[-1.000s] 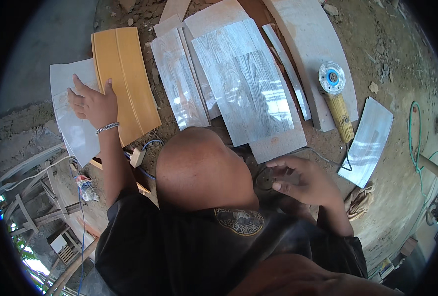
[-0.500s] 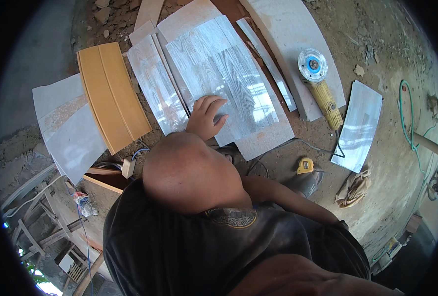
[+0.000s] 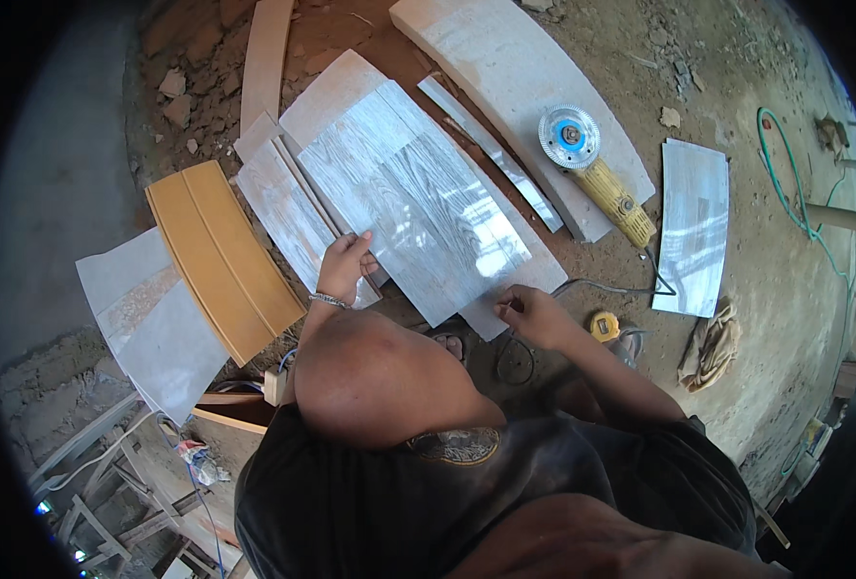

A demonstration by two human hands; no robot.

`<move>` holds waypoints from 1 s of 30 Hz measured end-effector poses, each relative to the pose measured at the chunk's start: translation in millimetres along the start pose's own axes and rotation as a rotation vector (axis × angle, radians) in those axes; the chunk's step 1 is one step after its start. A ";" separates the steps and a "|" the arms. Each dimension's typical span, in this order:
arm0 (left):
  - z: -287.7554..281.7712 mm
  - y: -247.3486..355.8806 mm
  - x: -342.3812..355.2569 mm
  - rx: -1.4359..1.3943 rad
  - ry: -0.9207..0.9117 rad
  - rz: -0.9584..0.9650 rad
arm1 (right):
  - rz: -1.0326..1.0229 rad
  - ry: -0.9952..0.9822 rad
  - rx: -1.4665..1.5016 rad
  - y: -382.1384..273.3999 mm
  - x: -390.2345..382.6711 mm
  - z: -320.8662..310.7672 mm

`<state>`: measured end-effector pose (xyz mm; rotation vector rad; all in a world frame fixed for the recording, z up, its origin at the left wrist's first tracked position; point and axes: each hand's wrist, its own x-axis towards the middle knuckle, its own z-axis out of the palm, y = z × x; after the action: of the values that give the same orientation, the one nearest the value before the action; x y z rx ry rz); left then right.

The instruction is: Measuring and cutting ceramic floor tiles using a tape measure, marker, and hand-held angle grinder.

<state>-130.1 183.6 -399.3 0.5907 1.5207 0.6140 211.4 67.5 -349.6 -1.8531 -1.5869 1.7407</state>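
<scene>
A grey wood-grain tile (image 3: pixel 414 198) lies glossy side up on a paler board (image 3: pixel 334 92) that shows past its far end and right side. My left hand (image 3: pixel 348 267), with a bracelet at the wrist, has its fingers bent at the tile's left edge, thumb uppermost. Over the near right corner of the board is my right hand (image 3: pixel 534 317), its fingers curled in against the thumb; whatever they hold is hidden. Narrower wood-grain pieces (image 3: pixel 283 207) lie beside the tile, left of it. Most of my left forearm is hidden.
An angle grinder (image 3: pixel 607 179) rests on a thick pale slab (image 3: pixel 505 72) at the right, its cord running behind my right hand. Nearby are a tile strip (image 3: pixel 491 150), another tile (image 3: pixel 693 232), a tape measure (image 3: pixel 604 326) and a cloth (image 3: pixel 711 349). An orange panel (image 3: pixel 223 256) lies left.
My left hand has gone from lying on the tile's face to its left edge. My right hand has come up to the near right corner. The view has shifted and turned.
</scene>
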 end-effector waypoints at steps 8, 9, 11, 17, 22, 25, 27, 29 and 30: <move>14.4 36.0 -13.0 -0.276 -0.171 -0.030 | 0.123 -0.443 0.233 -12.0 -6.8 40.2; 16.7 35.3 -6.9 -0.336 -0.205 -0.059 | 0.081 -0.446 0.205 -12.6 -6.6 40.8; 25.6 34.1 11.0 -0.344 -0.206 -0.019 | 0.074 -0.411 0.235 -12.5 -7.2 38.6; 52.7 53.8 31.0 -0.299 -0.190 -0.003 | 0.165 -0.321 0.292 -10.3 -13.7 20.6; -7.7 107.4 4.6 1.025 0.265 0.345 | 0.094 -0.253 0.289 -8.8 -24.2 10.7; -15.7 101.8 4.7 0.973 0.296 0.388 | -0.133 0.226 0.213 4.2 -19.4 -29.0; -4.4 88.7 13.2 1.266 0.312 0.783 | -0.247 0.863 -0.351 18.3 -1.7 -79.2; 9.9 85.9 30.5 1.399 0.327 0.705 | -0.043 1.050 -0.631 31.1 13.3 -119.3; 16.0 86.8 39.7 1.539 0.330 0.580 | -0.058 1.051 -0.628 36.5 19.1 -131.6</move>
<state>-115.6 274.1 -368.1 2.2196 1.9596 -0.2143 331.8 134.5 -345.4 -2.2851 -1.6741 0.0344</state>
